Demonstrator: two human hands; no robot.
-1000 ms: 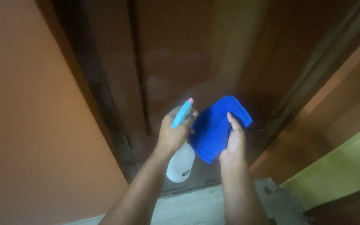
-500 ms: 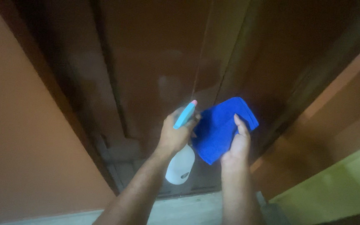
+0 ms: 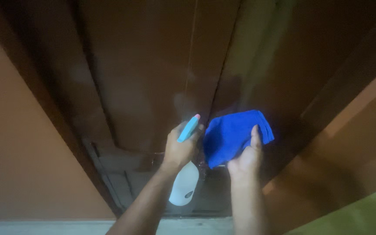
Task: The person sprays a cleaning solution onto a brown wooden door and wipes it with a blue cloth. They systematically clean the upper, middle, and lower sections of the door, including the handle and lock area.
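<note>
My left hand (image 3: 178, 150) grips a white spray bottle (image 3: 185, 186) by its neck; the light blue trigger head (image 3: 189, 128) points up toward a dark brown wooden door (image 3: 144, 69). My right hand (image 3: 245, 159) holds a bright blue cloth (image 3: 231, 135) spread over its fingers, right beside the bottle's head. Both hands are raised close to the door's lower panel, side by side and almost touching. The door surface shows faint pale smears above the nozzle.
An orange-brown wall (image 3: 18, 143) flanks the door on the left, and the door frame (image 3: 349, 100) runs diagonally on the right. A yellow-green surface (image 3: 370, 213) shows at the bottom right. A pale floor strip (image 3: 66, 227) lies along the bottom.
The view has shifted up the door. Both hands stay together, with the bottle and the cloth held the same way.
</note>
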